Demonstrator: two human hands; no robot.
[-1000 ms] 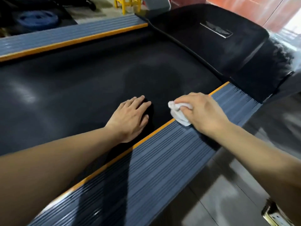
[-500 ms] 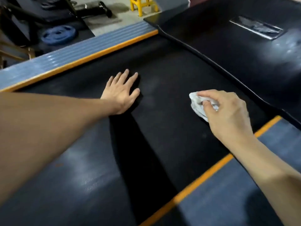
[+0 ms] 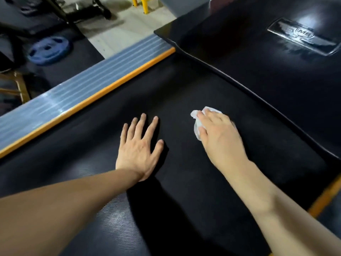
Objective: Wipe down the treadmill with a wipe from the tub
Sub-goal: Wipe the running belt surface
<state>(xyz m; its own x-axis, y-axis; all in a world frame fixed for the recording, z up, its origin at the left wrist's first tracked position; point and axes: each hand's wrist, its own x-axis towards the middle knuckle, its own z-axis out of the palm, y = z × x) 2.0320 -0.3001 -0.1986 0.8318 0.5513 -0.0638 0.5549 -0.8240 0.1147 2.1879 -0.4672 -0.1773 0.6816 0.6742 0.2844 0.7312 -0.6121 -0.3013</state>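
On the treadmill: both hands rest on the black belt, well apart from each other.
Treadmill [image 3: 184, 182]: black belt fills most of the view, with a glossy black hood at upper right.
Side rail [image 3: 73, 93]: grey ribbed strip with an orange edge, running along the far left of the belt.
Weight plate [image 3: 48, 51]: blue, lying on the floor beyond the rail.
Left hand [image 3: 137, 147]: flat on the belt, fingers spread, grip wide open and holding nothing.
Right hand [image 3: 219, 136]: grip closed over the wipe, pressing it onto the belt.
Wipe [image 3: 198, 122]: white, crumpled, peeking out from under the right fingers, near the hood's edge.
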